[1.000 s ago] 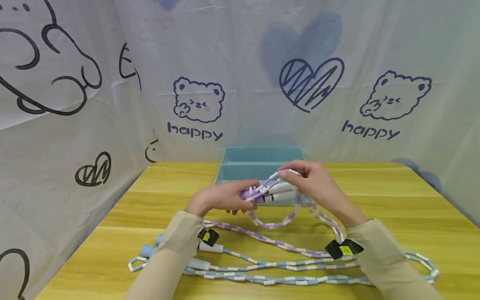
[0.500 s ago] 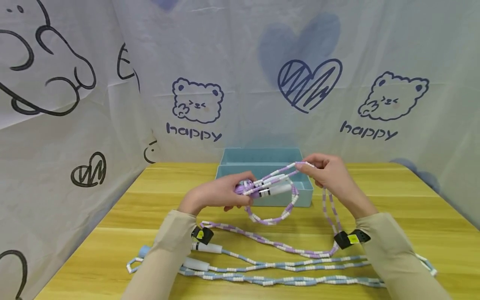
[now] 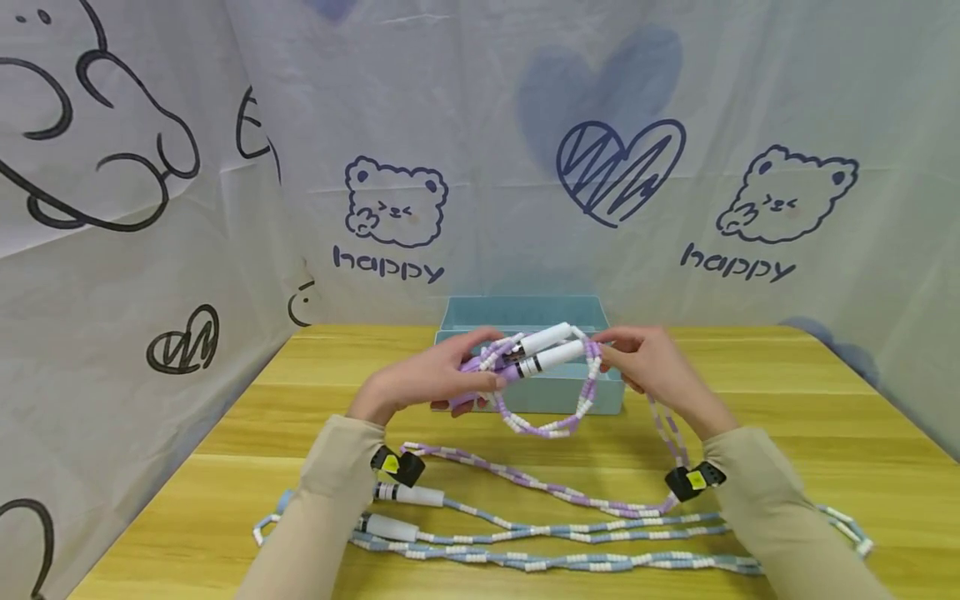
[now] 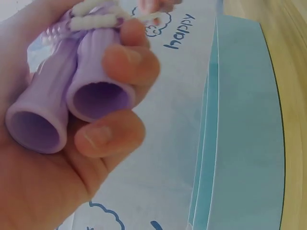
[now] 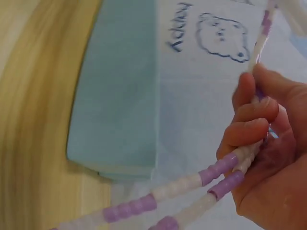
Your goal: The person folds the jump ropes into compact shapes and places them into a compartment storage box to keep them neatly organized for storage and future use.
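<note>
Two purple-and-white handles of a jump rope lie side by side in my left hand, whose fingers curl round them. In the left wrist view, the open purple ends of the handles face the camera. Beaded cord wraps round the handles and hangs in a loop below them. To the right, my right hand holds the doubled beaded cord between curled fingers and thumb. From there the cord drops to the table, where a purple-and-white length lies.
A light blue box stands behind the hands, partly hidden by them. In front, a blue-and-white jump rope stretches across the wooden table, partly under both forearms. A printed cloth hangs behind the table.
My right hand first drew the cord out to the right, then came slightly lower. My left hand shifted left, and the handles now tilt up more, with the cord wrapped close around them.
</note>
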The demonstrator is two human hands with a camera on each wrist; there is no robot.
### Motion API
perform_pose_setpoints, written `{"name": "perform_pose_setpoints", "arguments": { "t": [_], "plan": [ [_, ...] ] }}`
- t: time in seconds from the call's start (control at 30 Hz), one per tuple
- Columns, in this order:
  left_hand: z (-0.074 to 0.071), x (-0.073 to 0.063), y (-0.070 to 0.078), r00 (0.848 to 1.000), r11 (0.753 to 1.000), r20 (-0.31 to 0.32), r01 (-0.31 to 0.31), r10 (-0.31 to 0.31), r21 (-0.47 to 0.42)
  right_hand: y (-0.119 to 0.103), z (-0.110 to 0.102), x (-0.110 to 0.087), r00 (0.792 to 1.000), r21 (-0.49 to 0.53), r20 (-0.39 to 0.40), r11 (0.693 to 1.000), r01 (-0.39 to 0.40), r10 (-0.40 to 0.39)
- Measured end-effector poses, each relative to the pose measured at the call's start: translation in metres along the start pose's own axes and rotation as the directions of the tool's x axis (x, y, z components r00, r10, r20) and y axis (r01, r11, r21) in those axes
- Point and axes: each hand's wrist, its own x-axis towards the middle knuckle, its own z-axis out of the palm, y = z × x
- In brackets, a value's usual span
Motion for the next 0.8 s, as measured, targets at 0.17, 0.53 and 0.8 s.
{"name": "perform_pose_setpoints", "arguments": {
  "t": [0.17, 0.53, 0.8],
  "plan": [
    [0.0, 0.003, -0.003, 0.997, 0.999, -0.062, -0.037, 0.035, -0.038, 0.0, 0.015, -0.001, 0.994, -0.175, 0.103, 0.985, -0.013, 0.032],
    [0.001, 0.006, -0.011, 0.979, 0.999, -0.203, -0.019, 0.028, 0.043, -0.014, 0.048, -0.011, 0.878, -0.123, 0.473, 0.981, 0.153, -0.077],
    [0.006, 0.009, -0.015, 0.943, 0.995, -0.334, 0.028, 0.005, 0.093, -0.048, 0.062, -0.028, 0.796, -0.136, 0.599, 0.97, 0.201, -0.081]
  ]
}}
